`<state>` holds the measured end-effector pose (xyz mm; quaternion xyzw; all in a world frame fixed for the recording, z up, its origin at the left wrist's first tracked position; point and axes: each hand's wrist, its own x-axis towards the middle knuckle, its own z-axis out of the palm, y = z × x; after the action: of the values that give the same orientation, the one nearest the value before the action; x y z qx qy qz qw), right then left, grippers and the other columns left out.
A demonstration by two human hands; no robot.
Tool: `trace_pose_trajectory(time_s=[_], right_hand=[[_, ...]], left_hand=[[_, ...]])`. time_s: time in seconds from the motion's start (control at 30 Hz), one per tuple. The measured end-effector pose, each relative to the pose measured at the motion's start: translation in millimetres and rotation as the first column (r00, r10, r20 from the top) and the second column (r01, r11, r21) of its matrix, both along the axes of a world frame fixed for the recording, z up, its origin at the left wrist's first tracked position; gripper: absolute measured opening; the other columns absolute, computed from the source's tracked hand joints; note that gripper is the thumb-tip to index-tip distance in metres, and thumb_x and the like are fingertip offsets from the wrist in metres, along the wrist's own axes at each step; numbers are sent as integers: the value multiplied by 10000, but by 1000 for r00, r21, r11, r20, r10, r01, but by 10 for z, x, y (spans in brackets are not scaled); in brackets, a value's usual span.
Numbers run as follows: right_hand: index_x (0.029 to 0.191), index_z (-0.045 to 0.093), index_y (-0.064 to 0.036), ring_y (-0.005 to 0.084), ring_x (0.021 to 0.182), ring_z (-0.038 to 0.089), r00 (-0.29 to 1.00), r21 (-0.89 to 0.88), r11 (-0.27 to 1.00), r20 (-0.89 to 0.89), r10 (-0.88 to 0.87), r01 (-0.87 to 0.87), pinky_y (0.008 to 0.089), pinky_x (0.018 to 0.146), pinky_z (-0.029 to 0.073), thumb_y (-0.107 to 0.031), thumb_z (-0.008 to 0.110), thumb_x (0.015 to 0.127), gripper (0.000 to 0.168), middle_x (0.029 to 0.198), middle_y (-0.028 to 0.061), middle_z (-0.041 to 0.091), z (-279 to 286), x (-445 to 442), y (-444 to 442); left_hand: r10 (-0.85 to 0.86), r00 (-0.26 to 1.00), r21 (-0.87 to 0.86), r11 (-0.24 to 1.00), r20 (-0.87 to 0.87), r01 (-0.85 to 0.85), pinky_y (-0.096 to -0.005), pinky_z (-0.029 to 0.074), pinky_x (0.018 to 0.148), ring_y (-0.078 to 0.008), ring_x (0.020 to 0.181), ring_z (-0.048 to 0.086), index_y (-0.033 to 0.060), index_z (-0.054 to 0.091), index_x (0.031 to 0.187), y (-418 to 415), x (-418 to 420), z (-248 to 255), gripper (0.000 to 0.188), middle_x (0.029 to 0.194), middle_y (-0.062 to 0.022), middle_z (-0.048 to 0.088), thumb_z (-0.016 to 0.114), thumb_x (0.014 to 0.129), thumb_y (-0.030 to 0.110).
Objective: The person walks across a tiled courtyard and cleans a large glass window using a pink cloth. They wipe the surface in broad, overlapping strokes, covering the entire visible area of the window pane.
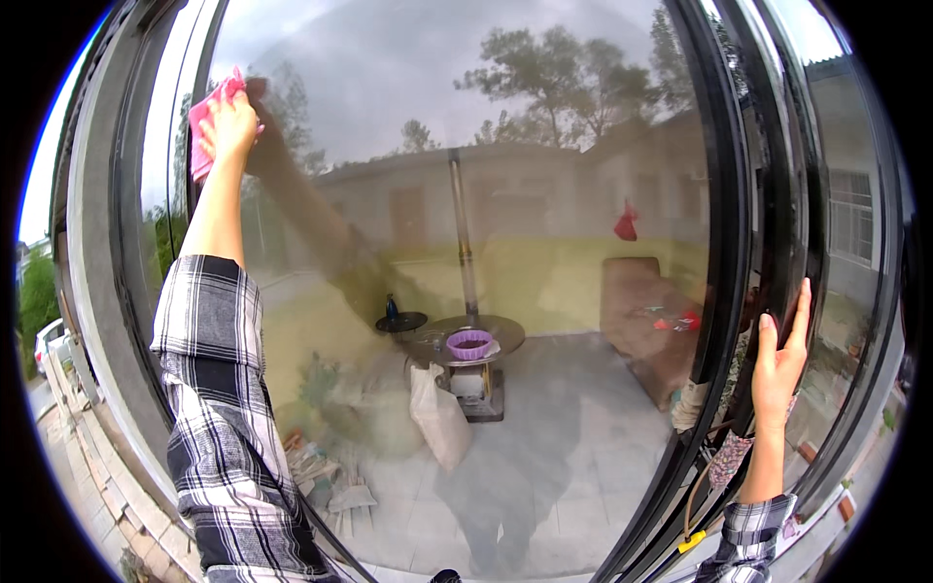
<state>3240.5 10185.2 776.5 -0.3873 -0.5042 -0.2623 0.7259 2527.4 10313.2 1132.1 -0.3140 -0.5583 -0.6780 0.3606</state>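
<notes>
In front of me stands a large glass pane (408, 211) in a black frame (723, 218). My left hand (235, 120) holds a bunched pink cloth (204, 142) against the pane's upper left edge. A dark reflection of that arm shows in the glass. At the right, my right hand (778, 375) rests on a dark upright frame member (791, 240), thumb and index finger spread apart. Its other fingers are mostly hidden.
Through the glass appear a round stove table (514, 335) with a purple basket (466, 354), a white sack (436, 419) and a brown couch (634, 313). A yellow-ended cord (691, 541) hangs by the right frame. Brick paving (109, 503) lies outside, lower left.
</notes>
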Motion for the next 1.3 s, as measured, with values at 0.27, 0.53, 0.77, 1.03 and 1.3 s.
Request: trace_pose_trajectory(time_s=[0.27, 0.53, 0.77, 1.03, 1.3], right_hand=[[1616, 295, -32, 301, 1412, 508, 1000, -9, 1000, -23, -1, 1, 352, 1167, 360, -26, 579, 972, 704, 1557, 222, 488, 38, -146, -11], [1624, 282, -36, 262, 1438, 466, 1000, -32, 999, -8, 13, -13, 348, 1149, 382, -21, 579, 971, 718, 1613, 202, 420, 6, -62, 19], [1614, 292, -5, 263, 1453, 435, 997, -32, 997, 32, -75, 76, 336, 1195, 293, -5, 552, 973, 692, 1603, 203, 425, 4, 66, -29], [1616, 300, -13, 253, 1488, 382, 999, -1, 999, 22, -35, 35, 358, 1224, 257, -40, 544, 997, 666, 1622, 173, 394, -7, 130, 40], [1616, 312, -35, 269, 1488, 393, 1000, -5, 1000, -17, -26, 26, 372, 1224, 269, -62, 562, 998, 667, 1614, 176, 416, -30, 0, 93]], left_hand=[[51, 840, 30, 999, -541, -41, -486, 281, 1195, -333, 1393, 460, 133, 533, 1432, -141, 2572, 963, 533, 1489, -159, 509, 372, 1065, 483], [-47, 257, 40, 946, -965, 322, -489, 240, 1254, -303, 1508, 360, 99, 529, 1499, -57, 5687, -745, 557, 1580, -98, 483, 470, 1010, 357], [51, 509, 157, 973, -859, 167, -499, 256, 1246, -402, 1494, 361, 55, 475, 1514, 32, 3742, 403, 557, 1603, -159, 433, 407, 1040, 338], [-385, 889, -41, 921, -249, 388, -417, 431, 1103, -320, 1449, 455, 169, 419, 1575, -83, 137, 377, 604, 1555, -159, 499, 379, 1065, 489], [119, 878, 80, 993, -465, -92, -527, 288, 1222, -406, 1458, 421, 143, 436, 1558, -137, 1277, 547, 631, 1556, -214, 479, 358, 1061, 524]])
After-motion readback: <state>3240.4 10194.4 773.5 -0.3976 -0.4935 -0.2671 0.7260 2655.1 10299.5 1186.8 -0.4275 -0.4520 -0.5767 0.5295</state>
